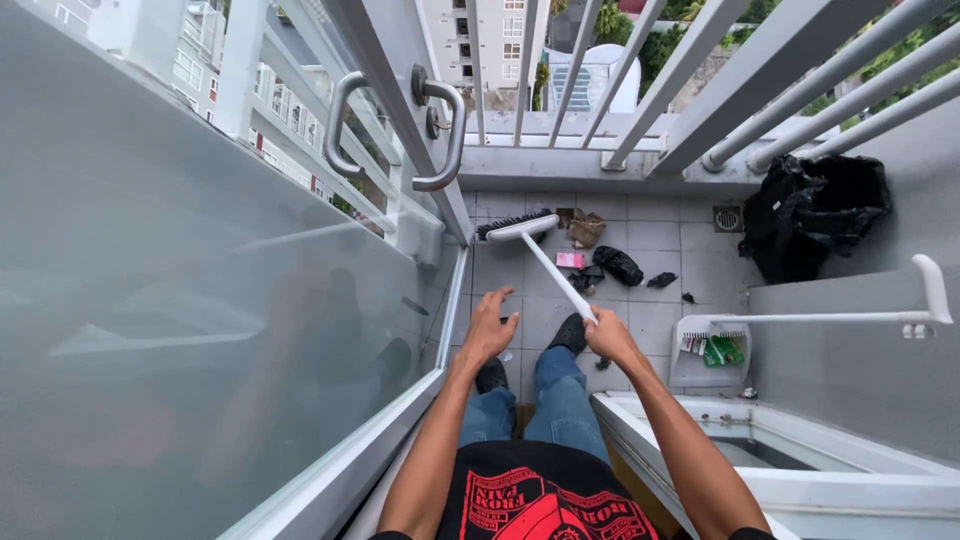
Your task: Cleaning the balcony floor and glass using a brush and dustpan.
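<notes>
While right hand (pixel 608 335) grips broom (pixel 545 260) (outstretched), left hand (pixel 489 328) splayed

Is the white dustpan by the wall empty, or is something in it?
Not empty. The white dustpan stands on the tiled floor with green and pale scraps lying in its tray, while more litter waits near the broom head.

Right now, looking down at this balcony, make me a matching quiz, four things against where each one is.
Things:
1. broom
2. dustpan
3. black bag
4. left hand

Places:
A. open in the air, holding nothing
B. slumped in the far corner by the railing
C. gripped in the right hand, its brush head on the tiles
D. on the tiles by the wall, with litter inside

Pairs: 1-C, 2-D, 3-B, 4-A
</notes>
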